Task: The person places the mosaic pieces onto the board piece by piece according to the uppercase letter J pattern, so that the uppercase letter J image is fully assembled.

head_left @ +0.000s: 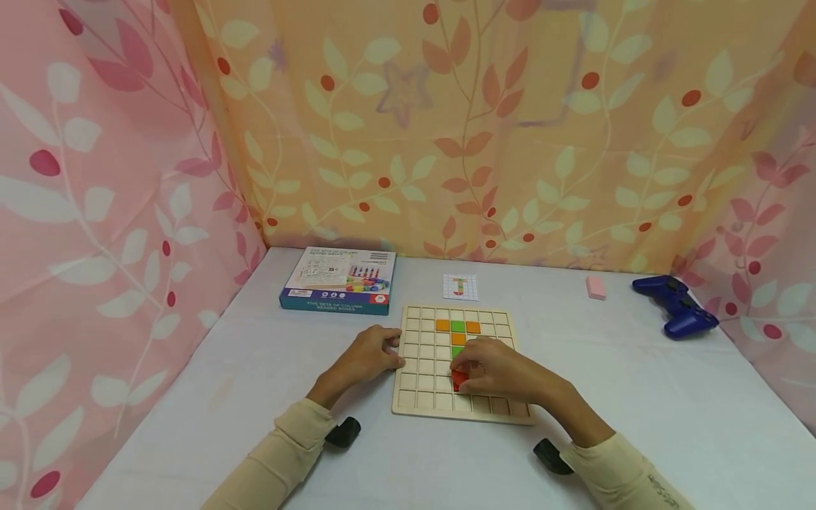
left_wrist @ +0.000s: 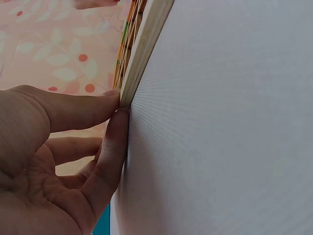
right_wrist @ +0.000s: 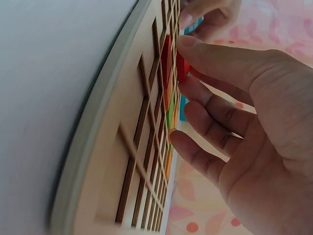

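Note:
A wooden grid board (head_left: 426, 401) lies flat on the white table. Near its far side, an orange tile (head_left: 443, 325), a green tile (head_left: 457, 326) and another orange tile make a row. A column of orange and green tiles runs down from the row's middle. My right hand (head_left: 500, 370) is over the board and pinches a red tile (right_wrist: 182, 66) between thumb and finger. Another red tile (right_wrist: 166, 56) sits in the grid beside it. My left hand (head_left: 366, 354) rests its thumb and fingertips against the board's left edge.
Behind the board lies a small pattern card (head_left: 460, 287) with coloured squares. A teal and white box (head_left: 338, 280) is at the back left. Towards the right are a pink block (head_left: 596, 287) and a blue game controller (head_left: 676, 306). Patterned curtains surround the table (head_left: 306, 467).

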`<state>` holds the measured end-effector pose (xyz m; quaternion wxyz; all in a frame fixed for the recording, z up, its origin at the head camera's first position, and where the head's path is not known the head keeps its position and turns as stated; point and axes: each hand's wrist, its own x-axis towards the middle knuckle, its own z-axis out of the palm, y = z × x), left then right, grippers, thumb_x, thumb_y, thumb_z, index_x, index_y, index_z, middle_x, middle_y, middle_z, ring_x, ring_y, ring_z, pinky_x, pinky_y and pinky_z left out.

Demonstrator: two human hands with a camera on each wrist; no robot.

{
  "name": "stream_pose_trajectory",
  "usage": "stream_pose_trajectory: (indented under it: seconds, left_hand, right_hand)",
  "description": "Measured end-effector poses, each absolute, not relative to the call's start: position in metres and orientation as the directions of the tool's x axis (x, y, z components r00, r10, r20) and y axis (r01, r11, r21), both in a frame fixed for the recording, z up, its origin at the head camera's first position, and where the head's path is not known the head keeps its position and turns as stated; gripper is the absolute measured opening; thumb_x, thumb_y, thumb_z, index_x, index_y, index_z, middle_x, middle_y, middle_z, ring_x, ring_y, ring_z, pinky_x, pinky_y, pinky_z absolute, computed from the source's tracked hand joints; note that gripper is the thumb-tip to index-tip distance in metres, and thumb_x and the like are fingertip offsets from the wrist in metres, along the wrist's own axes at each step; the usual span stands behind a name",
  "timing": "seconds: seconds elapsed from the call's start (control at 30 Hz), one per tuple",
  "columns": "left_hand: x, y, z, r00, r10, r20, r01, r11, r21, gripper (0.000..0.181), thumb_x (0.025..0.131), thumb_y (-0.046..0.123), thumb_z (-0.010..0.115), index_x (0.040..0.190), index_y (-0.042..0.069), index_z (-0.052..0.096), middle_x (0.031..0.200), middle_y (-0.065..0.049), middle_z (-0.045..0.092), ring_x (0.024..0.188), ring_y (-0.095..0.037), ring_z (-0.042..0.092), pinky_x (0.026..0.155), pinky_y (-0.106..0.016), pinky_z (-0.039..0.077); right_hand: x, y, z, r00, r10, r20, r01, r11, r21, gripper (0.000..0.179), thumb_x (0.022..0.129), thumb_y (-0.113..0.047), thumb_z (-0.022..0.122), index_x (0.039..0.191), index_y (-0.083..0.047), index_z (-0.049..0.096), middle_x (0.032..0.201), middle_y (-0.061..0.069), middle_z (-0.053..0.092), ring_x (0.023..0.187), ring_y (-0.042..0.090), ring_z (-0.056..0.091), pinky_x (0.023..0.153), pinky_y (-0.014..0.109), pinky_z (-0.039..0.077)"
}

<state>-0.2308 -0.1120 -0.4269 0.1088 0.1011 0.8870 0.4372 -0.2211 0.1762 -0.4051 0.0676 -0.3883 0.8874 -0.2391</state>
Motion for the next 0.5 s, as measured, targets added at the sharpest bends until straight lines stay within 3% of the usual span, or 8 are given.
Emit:
stream_pose_trajectory:
  seconds: [0.5]
  left_hand:
    - [-0.232,-0.113,-0.427,-0.956,0.279,-0.092,0.102,0.607,0.788,0.062,0.091,0.007,0.082,0.147,-0.006,0.058,0.114,-0.009,0.061,0.1,-0.021,0.058,0.086,-0.033,0.054]
  right_hand:
    - [-0.223,0.148,-0.405,-0.696,-0.718,-0.011,-0.629,0.617,-0.473,0.026,0.09,-0.027,0.087,0.113,-0.018,0.081,0.101,-0.011,0.068,0.099,0.012,0.053,0.087,0.031,0.049]
